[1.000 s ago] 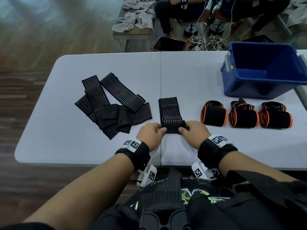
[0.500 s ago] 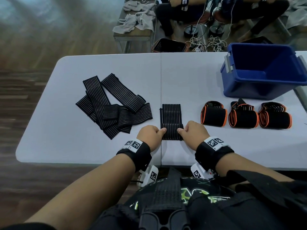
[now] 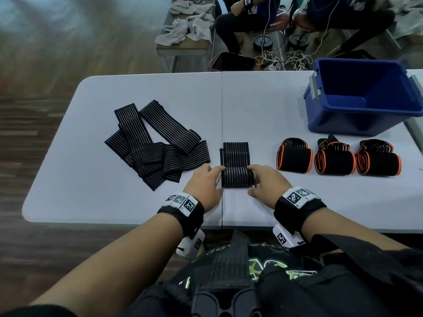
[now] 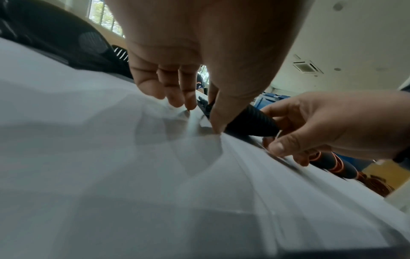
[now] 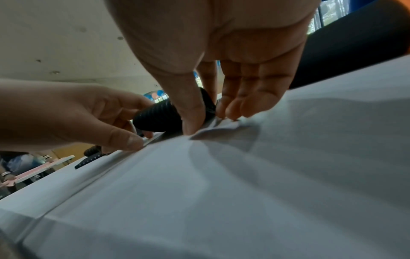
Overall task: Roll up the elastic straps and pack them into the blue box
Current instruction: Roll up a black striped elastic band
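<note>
A black striped elastic strap (image 3: 236, 165) lies on the white table (image 3: 91, 197) in front of me, its near end wound into a roll (image 4: 250, 122) (image 5: 155, 119). My left hand (image 3: 206, 184) pinches the roll's left end between thumb and fingers. My right hand (image 3: 265, 184) pinches its right end the same way. The strap's flat tail runs away from me. A heap of unrolled black striped straps (image 3: 155, 145) lies to the left. Three rolled black straps with orange edges (image 3: 295, 156) sit in a row on the right. The blue box (image 3: 366, 97) stands open at the far right.
Beyond the table's far edge people sit among cables (image 3: 286, 58), and a bench holds grey towels (image 3: 190, 24). A black tray (image 3: 231, 62) lies on the floor. The table's near edge is just below my wrists.
The roll has grown thicker and the strap's flat tail has become shorter. Both hands stayed at the roll's ends, turning it away from me.
</note>
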